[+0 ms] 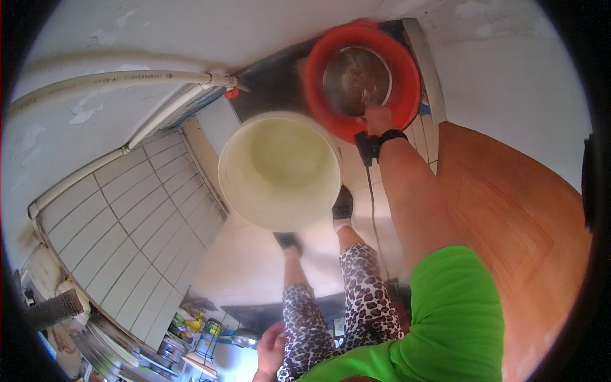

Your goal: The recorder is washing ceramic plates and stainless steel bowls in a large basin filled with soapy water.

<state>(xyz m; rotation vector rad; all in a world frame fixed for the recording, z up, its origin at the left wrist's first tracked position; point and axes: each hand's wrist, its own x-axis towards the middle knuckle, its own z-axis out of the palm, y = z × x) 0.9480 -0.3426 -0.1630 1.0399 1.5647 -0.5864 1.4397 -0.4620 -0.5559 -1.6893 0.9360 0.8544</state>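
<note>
My right hand [378,118] reaches into a red plastic basin [408,81]. Its curled fingers grip the near edge of a round, dark grey, metal-looking vessel [353,81] with a pale rim, inside the basin. Glints like water show on the vessel; the hand partly hides it. Around the right wrist is a black band with a small device [365,149] and a cable [373,210]. Left of the basin stands a large, deep, pale plastic bucket [281,191], with pale yellowish-green colour at its bottom. My left hand [271,348] hangs beside my left thigh, loosely bent, with nothing seen in it.
White plastic pipes [119,77] with a red valve handle [231,93] run along the left wall. White tiles [129,224] cover a low wall below. A brown panelled door [506,224] stands at right. Kitchen items and a wire rack [210,336] are at lower left. My feet are behind the bucket.
</note>
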